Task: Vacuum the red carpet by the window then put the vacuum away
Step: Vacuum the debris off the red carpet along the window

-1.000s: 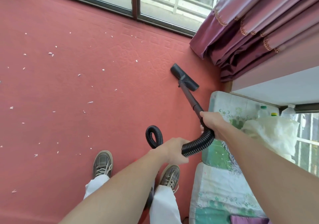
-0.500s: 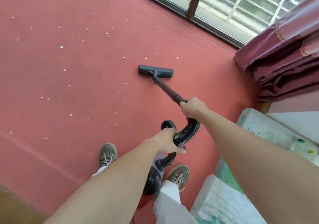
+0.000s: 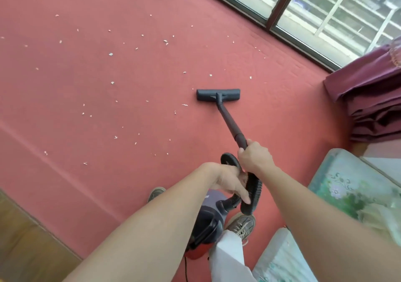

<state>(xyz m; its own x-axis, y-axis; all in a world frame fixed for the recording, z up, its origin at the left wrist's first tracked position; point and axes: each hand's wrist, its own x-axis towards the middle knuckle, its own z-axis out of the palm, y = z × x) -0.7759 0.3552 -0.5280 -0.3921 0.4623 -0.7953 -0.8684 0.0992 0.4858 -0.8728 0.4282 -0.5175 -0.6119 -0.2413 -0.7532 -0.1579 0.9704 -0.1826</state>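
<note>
Nozzle head (image 3: 218,95) flat on the red carpet (image 3: 108,108), mid-carpet, a little way in from the window (image 3: 303,4) edge. The black wand (image 3: 230,123) slants back from it to the right hand (image 3: 252,157), fist wrapped tight around the wand's lower end. Left hand (image 3: 227,180) is curled around the ribbed hose (image 3: 251,190), which loops down to the red and dark canister (image 3: 206,227) standing between the shoes. White scraps (image 3: 111,54) litter the carpet to the left of the nozzle. Maroon curtain (image 3: 368,99) bunched at the right edge, floral cushion (image 3: 351,186) near the right forearm.
</note>
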